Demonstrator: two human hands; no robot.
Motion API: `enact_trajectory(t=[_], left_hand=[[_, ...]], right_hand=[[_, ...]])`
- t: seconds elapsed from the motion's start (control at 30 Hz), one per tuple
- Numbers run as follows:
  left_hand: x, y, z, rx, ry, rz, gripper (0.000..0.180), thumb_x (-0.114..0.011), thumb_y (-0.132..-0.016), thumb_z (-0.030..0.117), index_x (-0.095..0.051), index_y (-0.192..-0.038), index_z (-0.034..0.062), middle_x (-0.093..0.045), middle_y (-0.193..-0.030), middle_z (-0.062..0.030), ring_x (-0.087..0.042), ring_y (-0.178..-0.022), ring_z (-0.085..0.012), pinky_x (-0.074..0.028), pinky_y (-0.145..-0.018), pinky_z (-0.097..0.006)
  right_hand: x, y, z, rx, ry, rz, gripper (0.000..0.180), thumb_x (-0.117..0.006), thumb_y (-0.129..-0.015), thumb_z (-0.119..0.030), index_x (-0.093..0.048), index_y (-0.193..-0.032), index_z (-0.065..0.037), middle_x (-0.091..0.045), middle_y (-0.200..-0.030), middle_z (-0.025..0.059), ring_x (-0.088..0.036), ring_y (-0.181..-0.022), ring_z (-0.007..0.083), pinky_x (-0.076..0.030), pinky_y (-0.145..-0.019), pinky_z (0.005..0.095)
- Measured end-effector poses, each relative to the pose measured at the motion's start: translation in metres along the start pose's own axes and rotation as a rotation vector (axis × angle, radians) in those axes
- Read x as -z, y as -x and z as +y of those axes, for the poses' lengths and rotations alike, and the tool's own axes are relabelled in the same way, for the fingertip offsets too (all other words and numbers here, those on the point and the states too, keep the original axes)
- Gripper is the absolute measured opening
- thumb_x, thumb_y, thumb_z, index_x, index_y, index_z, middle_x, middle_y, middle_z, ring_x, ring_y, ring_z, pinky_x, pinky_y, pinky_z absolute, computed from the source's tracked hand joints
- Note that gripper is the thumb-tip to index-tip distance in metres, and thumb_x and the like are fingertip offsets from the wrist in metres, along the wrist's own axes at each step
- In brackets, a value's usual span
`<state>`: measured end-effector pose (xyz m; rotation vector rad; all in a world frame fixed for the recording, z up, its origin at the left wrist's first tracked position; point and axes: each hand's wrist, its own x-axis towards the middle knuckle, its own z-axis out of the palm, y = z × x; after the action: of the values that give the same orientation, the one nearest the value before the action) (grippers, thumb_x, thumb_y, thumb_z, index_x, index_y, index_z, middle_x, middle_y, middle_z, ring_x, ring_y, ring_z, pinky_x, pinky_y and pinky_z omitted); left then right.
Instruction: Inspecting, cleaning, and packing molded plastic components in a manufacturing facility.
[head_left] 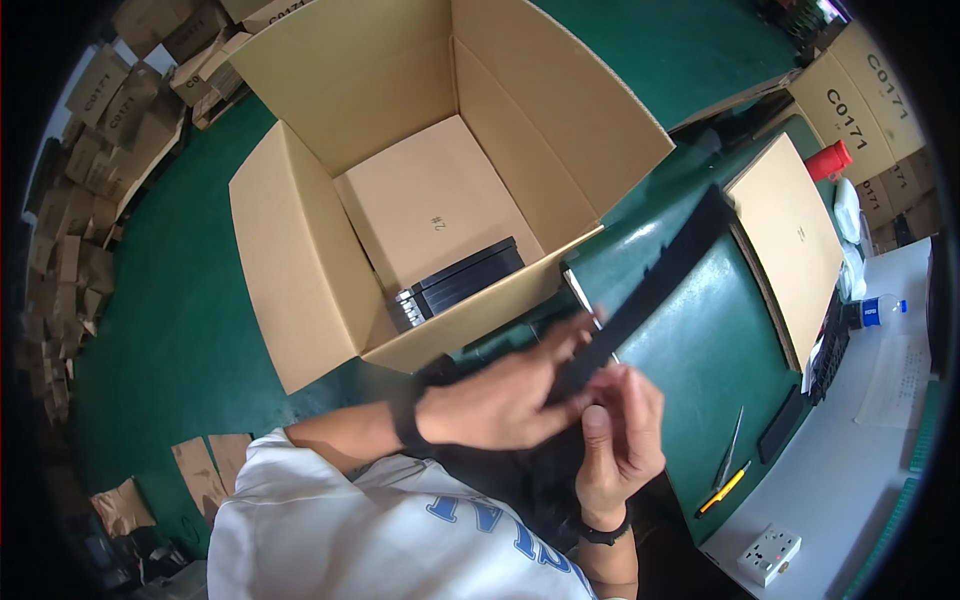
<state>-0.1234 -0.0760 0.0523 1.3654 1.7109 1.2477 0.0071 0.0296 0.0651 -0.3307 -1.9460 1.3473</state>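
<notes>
My left hand [500, 402] reaches in from the left, its fingers closed round the lower end of a long black strip-like part [660, 285]. The part slants up to the right, with small notches along one edge, and is slightly blurred. My right hand [622, 440] is close below, fingers curled and thumb up, pinching at the same lower end; its exact contact is partly hidden. Just beyond my hands stands an open cardboard box [300, 250]. Inside, a black box-shaped unit [465, 280] lies by the near wall, on a flat cardboard sheet [430, 190].
To the right, a green work surface [690, 380] bears stacked cardboard sheets [790, 250], a yellow-handled tool [728, 490], a thin pointed tool [730, 450] and a black slab [783, 425]. A bottle [875, 311] and a power socket [769, 553] are farther right. Cartons [100, 170] are piled at far left.
</notes>
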Motion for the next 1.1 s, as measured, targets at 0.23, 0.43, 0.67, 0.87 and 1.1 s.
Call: enact_trajectory(t=[0.23,0.43,0.67,0.87,1.1], left_hand=[[0.153,-0.033,-0.059,-0.018,-0.166,0.82,0.059,-0.059,-0.098,0.043,-0.043,-0.136,0.0004,-0.064,-0.11,-0.0088,-0.059,-0.087,-0.0121,-0.05,-0.082,-0.029],[0.168,-0.039,-0.178,0.571,-0.24,0.441,0.064,-0.052,-0.097,0.054,-0.046,-0.134,0.0023,-0.064,-0.115,-0.0229,-0.061,-0.113,-0.0313,-0.045,-0.098,-0.039],[0.105,-0.005,-0.327,0.909,-0.335,0.033,0.064,-0.047,-0.097,0.053,-0.041,-0.145,0.0108,-0.052,-0.14,-0.0226,-0.047,-0.133,-0.0366,-0.036,-0.111,-0.044],[0.077,-0.01,-0.359,0.916,-0.2,-0.014,0.047,-0.054,-0.098,0.035,-0.053,-0.139,0.0123,-0.056,-0.137,-0.0183,-0.049,-0.131,-0.0331,-0.034,-0.111,-0.039],[0.08,0.016,-0.408,0.897,-0.307,0.025,0.042,-0.054,-0.099,0.04,-0.061,-0.131,0.0135,-0.06,-0.132,-0.0169,-0.054,-0.126,-0.0337,-0.039,-0.107,-0.04]], right_hand=[[0.029,0.002,0.017,-0.141,0.062,0.141,0.023,-0.057,-0.095,0.004,-0.067,-0.114,0.004,-0.063,-0.106,0.0172,-0.065,-0.079,0.0166,-0.054,-0.067,0.0247],[0.057,0.023,0.034,-0.332,0.126,0.087,0.022,-0.057,-0.094,0.005,-0.069,-0.113,0.003,-0.065,-0.096,0.0123,-0.063,-0.07,0.0125,-0.051,-0.061,0.0214],[0.07,0.046,0.038,-0.373,0.338,0.044,0.024,-0.056,-0.096,0.004,-0.069,-0.116,0.0,-0.064,-0.088,0.0081,-0.061,-0.069,0.0106,-0.047,-0.059,0.0199],[0.077,0.059,0.035,-0.422,0.487,0.02,0.03,-0.054,-0.093,0.009,-0.069,-0.116,-0.002,-0.064,-0.085,0.0072,-0.061,-0.069,0.0116,-0.05,-0.061,0.0207],[0.065,0.054,0.035,-0.433,0.513,-0.109,0.052,-0.046,-0.079,0.024,-0.069,-0.116,-0.003,-0.064,-0.085,0.0086,-0.063,-0.073,0.0135,-0.054,-0.066,0.024]])
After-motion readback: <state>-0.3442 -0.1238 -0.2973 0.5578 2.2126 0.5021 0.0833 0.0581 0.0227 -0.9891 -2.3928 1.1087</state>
